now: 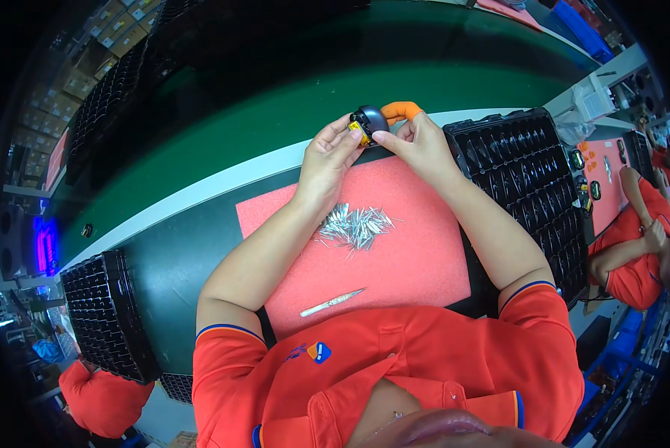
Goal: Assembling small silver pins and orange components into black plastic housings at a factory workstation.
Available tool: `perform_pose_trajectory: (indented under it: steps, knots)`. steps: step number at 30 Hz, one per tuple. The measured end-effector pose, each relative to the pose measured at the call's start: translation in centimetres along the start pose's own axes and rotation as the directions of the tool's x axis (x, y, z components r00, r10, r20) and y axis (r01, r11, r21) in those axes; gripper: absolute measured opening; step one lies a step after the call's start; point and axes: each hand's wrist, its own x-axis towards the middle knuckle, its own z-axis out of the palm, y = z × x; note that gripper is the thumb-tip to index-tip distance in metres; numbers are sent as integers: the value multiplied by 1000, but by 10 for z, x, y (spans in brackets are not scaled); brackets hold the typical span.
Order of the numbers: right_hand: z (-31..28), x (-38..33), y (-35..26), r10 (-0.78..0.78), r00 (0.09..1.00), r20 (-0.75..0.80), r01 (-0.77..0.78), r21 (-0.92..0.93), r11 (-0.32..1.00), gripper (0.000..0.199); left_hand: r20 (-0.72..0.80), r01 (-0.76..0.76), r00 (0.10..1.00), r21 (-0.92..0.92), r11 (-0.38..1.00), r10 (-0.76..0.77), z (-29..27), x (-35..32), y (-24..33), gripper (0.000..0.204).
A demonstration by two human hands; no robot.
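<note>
The left hand [326, 160] and right hand [427, 146] together grip 1 glossy dark-grey rounded device [374, 119] near the far edge of the flat pink foam mat [417, 261], which bears thin silver metal pieces [361, 227].

No legible text. 1 blue-and-orange logo [320, 352] with small blue marks [296, 352] on red fabric polo shirt [432, 347], bottom centre: unreadable. Brown cardboard boxes [128, 40], upper left: pale labels [138, 13] too small.

Small round gadget [373, 119], glossy dark shell facing right hand [429, 149], black parts and yellow piece [361, 132] on side toward left hand [324, 160]; held up between both hands' fingers, finer details too small to tell
</note>
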Motion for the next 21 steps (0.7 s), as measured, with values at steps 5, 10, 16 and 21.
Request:
perform_pose_trajectory:
  steps: [5, 10, 16, 21]
  knots:
    - [-4, 0, -9, 104, 991, 78, -108, 52, 993, 44, 7, 6, 1000, 30, 1000, -7, 1, 1, 2, 47]
    - [0, 5, 11, 138, 978, 156, -163, 162, 973, 45, 15, 47, 999, 65, 997, -48, 2, -2, 6, 46]
    - [0, 4, 14, 114, 980, 160, -134, 118, 984, 42, 38, 5, 999, 157, 988, -11, -6, 8, 5, 45]
    - [0, 2, 10, 58, 992, 111, -70, 104, 992, 35, -6, -218, 967, 488, 845, 253, -30, 29, 25, 52]
